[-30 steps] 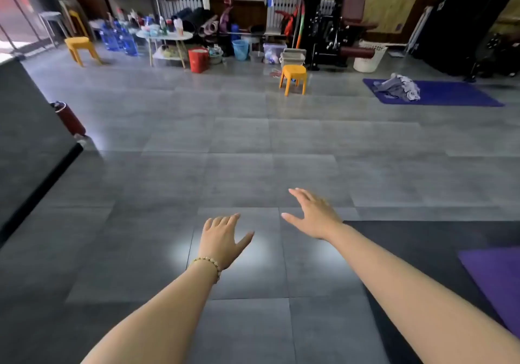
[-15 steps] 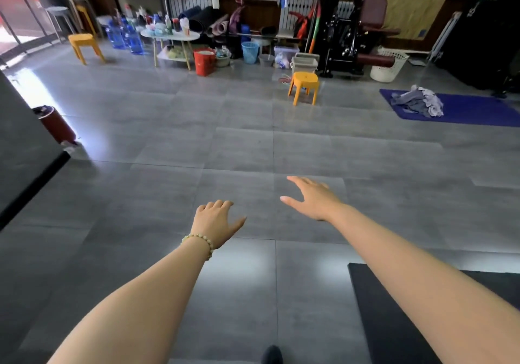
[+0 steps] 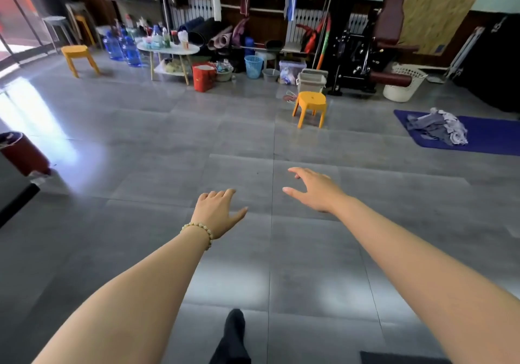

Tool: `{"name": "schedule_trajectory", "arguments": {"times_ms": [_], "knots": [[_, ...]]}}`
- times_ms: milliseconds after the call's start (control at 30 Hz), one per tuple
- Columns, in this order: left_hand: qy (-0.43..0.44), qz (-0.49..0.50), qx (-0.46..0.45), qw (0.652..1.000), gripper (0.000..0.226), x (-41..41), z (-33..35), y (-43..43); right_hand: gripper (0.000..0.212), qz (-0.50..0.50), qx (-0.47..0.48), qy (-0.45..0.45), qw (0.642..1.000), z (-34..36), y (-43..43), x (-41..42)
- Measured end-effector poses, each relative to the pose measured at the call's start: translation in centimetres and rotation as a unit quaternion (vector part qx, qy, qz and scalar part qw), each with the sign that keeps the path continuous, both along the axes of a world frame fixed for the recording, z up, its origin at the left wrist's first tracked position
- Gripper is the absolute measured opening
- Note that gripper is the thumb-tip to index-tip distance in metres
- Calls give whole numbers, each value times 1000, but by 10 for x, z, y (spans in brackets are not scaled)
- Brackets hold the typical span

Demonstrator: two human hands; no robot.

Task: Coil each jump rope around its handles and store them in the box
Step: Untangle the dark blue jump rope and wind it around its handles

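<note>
Both my arms stretch forward over a grey tiled floor. My left hand (image 3: 218,213), with a bead bracelet at the wrist, is held out with relaxed fingers and holds nothing. My right hand (image 3: 315,190) is a little further ahead, fingers spread, also empty. A thin reddish coil (image 3: 289,97) lies on the floor behind the near yellow stool (image 3: 309,107); it is too small to tell whether it is a jump rope. A grey box (image 3: 311,80) stands just behind that stool. No jump rope is plainly visible.
Far wall holds a white side table (image 3: 168,51) with bottles, blue water jugs (image 3: 123,48), a red bucket (image 3: 203,78), a blue basket (image 3: 253,66), gym machine (image 3: 374,45), white laundry basket (image 3: 403,85). Blue mat with clothes (image 3: 439,128) at right. Red bin (image 3: 24,152) at left. My foot (image 3: 233,332) below.
The view has moved forward and lifted towards the far wall. The dark mat at lower right has slid almost out of view. My foot has come into view. Both hands stay empty.
</note>
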State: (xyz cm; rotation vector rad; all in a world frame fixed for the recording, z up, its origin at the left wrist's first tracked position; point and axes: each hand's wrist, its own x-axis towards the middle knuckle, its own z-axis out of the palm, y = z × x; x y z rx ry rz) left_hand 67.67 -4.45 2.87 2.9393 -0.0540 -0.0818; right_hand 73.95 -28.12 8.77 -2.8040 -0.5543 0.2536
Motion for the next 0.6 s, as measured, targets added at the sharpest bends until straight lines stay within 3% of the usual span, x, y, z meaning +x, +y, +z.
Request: {"name": "schedule_trajectory", "arguments": {"times_ms": [367, 600], "knots": [[20, -64, 15, 998, 64, 319, 8, -19, 53, -8, -7, 5, 1000, 2, -3, 306], [-9, -34, 7, 999, 63, 517, -7, -36, 54, 0, 7, -24, 1000, -12, -32, 522]]}}
